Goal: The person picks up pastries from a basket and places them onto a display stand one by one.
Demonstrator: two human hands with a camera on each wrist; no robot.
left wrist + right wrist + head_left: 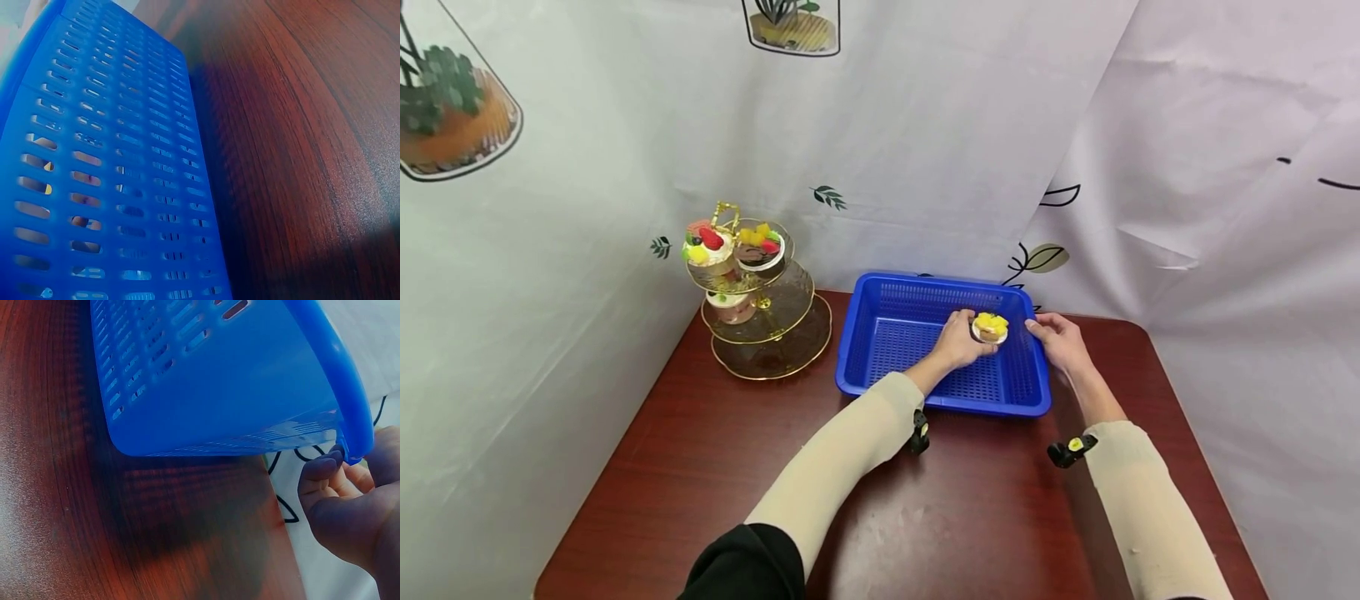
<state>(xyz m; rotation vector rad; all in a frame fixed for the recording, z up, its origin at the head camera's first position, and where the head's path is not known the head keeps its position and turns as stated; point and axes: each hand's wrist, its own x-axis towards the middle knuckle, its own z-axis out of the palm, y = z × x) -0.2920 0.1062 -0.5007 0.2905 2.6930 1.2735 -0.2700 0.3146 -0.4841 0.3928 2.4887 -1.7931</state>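
My left hand (960,343) reaches into a blue plastic basket (891,402) and grips a small toy cupcake (990,327) with yellow fruit pieces on top and a white rim. The cupcake is near the basket's right side; whether it touches the floor of the basket I cannot tell. At the basket's right rim, my right hand (1060,340) pinches the edge between thumb and fingers; the right wrist view shows this hand (350,500) on the rim. The left wrist view shows the perforated basket wall (106,162), with the left hand glimpsed only through its slots.
A three-tier stand (760,339) with gold rims is left of the basket. Toy cakes sit on it: a strawberry-topped one (709,247), a chocolate one (761,250) and a lower one (731,307). Printed cloth (910,125) hangs behind the reddish-brown table (940,500).
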